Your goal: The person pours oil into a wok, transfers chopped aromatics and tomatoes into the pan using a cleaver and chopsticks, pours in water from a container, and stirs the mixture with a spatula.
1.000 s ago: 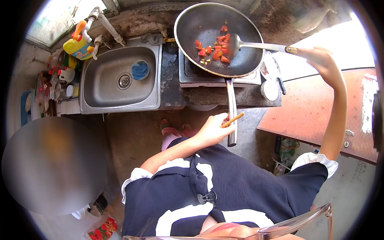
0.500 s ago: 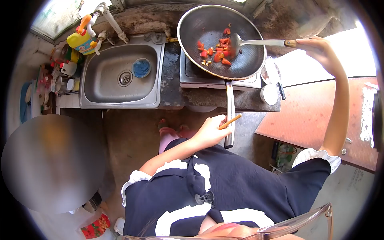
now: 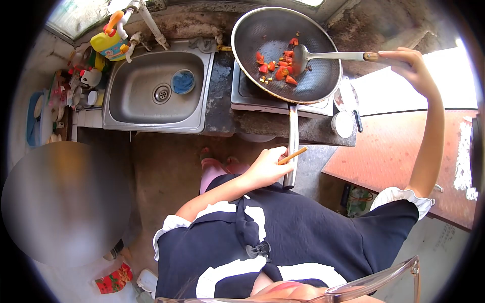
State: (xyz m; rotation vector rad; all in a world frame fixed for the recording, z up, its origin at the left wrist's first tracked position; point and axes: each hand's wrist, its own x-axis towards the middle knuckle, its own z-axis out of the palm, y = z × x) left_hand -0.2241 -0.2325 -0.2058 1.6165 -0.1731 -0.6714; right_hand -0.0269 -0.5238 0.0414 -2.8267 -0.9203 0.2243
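Note:
My right hand (image 3: 411,70) is closed around the wooden-ended handle of a metal spatula (image 3: 336,55). The spatula's blade rests inside a dark wok (image 3: 313,83), against chopped red pieces (image 3: 282,73) that look like tomato, with small yellowish bits beside them. My left hand (image 3: 270,164) is closed at the wok's metal handle (image 3: 293,131), and a thin wooden stick (image 3: 293,155) pokes out from its fingers. Beneath the wok is a stove (image 3: 240,98), partly hidden by it.
Left of the stove is a steel sink (image 3: 118,86) holding a blue-filled bowl (image 3: 183,82). A yellow bottle (image 3: 108,45) hangs by the tap. A white-lidded container (image 3: 343,124) and a knife (image 3: 358,120) lie right of the stove. A reddish tabletop (image 3: 384,151) stands at the right.
The view has shifted slightly, so the sink and wok appear a little further right. The spatula blade has moved slightly among the red pieces. Both hands keep their holds.

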